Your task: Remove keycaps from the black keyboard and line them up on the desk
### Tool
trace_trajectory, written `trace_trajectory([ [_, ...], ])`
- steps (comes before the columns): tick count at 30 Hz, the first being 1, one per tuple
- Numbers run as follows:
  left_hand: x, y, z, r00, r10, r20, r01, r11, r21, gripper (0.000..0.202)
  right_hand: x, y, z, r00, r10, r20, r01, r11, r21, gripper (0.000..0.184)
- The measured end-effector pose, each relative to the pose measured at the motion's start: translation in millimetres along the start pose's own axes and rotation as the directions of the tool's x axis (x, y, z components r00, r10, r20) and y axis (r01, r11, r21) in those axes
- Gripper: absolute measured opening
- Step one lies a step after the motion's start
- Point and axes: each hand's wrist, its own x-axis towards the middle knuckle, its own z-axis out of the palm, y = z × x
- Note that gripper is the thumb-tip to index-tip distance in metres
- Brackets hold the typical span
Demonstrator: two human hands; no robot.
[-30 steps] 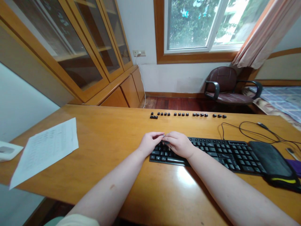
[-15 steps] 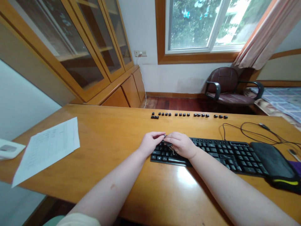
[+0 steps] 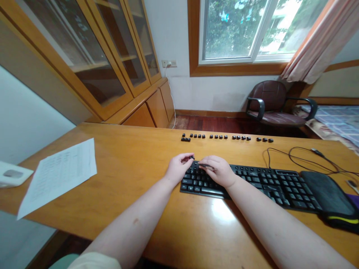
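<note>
A black keyboard (image 3: 252,183) lies on the wooden desk, with several keycaps gone from its upper rows. Over its top left corner, my left hand (image 3: 177,169) pinches a small black keycap (image 3: 192,157) between thumb and fingers. My right hand (image 3: 220,171) is just to the right, above the keys, closed around a slim dark tool (image 3: 206,165) that looks like a keycap puller; the fingers cover most of it. A small gap separates the two hands.
Loose keycaps (image 3: 221,137) stand in a row along the desk's far edge. Printed sheets (image 3: 60,172) lie at the left near a white device (image 3: 14,174). On the right are a coiled cable (image 3: 297,157) and a black pouch (image 3: 328,192). A chair (image 3: 270,101) stands beyond.
The hands have parted slightly. The keycap now shows in my left fingers, away from the tool. In my right hand the tool has turned from pointing down to lying nearly level.
</note>
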Motion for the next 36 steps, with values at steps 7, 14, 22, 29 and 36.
trace_trajectory([
  [7,34.7,27.9,-19.0,0.97,0.242,0.031,-0.237,0.905,0.353,0.026,-0.3,4.3,0.7,0.977,0.112,-0.183,-0.107,0.994,0.034,0.014],
  [14,109.1,11.8,-18.0,0.905,0.408,0.118,-0.371,0.627,0.685,0.026,0.3,3.4,0.4,0.971,0.118,-0.208,-0.112,0.993,0.038,0.013],
  [22,125.3,-24.7,-5.5,0.917,0.348,0.194,-0.375,0.589,0.715,0.028,1.0,2.3,0.5,0.974,0.127,-0.185,-0.117,0.991,0.067,0.014],
  [29,128.1,-31.5,-2.8,0.932,0.309,0.191,-0.347,0.605,0.717,0.027,-0.2,3.0,0.6,0.975,0.147,-0.169,-0.135,0.987,0.084,0.015],
  [36,131.0,-36.9,-3.0,0.937,0.3,0.176,-0.33,0.605,0.725,0.023,-0.4,2.2,0.4,0.974,0.145,-0.173,-0.134,0.988,0.078,0.015],
])
